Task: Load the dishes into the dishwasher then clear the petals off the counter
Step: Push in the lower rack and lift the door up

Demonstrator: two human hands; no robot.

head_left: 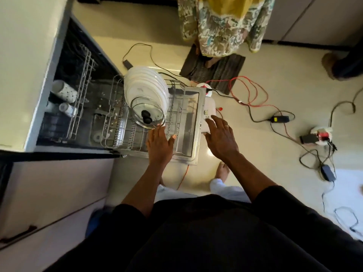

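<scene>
Head view, left hand (159, 143) by glass lid (147, 112) (racked), right hand (221, 137) spread.

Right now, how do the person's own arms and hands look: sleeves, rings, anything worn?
Black sleeves cover both upper arms and end near the elbows; the forearms are bare. The right hand wears a thin ring on one finger. The left hand shows no ring, watch or glove.

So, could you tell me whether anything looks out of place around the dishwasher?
Loose cables sprawl across the floor beside the open dishwasher door, a likely trip hazard. The plates and glass lid stand in the lower rack.
</scene>
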